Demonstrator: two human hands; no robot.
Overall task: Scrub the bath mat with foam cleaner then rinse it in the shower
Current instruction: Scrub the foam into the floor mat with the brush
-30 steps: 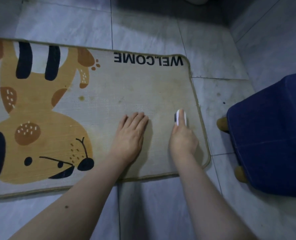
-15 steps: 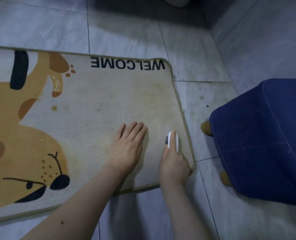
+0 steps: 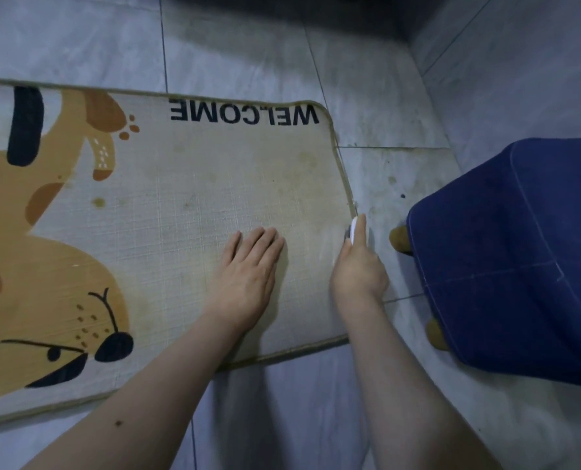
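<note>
A beige bath mat (image 3: pixel 214 184) with an orange cartoon animal and the word WELCOME lies flat on the grey floor tiles. It shows yellowish stains. My left hand (image 3: pixel 248 273) presses flat on the mat near its right end, fingers straight. My right hand (image 3: pixel 358 266) grips a small white brush (image 3: pixel 354 230) with dark bristles, held at the mat's right edge where mat meets tile. Most of the brush is hidden inside my fist.
A dark blue upholstered stool (image 3: pixel 513 252) on short yellow-brown feet (image 3: pixel 400 239) stands close to the right of the mat. Grey tiled floor (image 3: pixel 384 113) surrounds the mat, and a tiled wall rises at the upper right.
My right hand has carried the brush rightward from the mat's surface to its right edge. My left hand stays flat on the mat. The view has shifted slightly.
</note>
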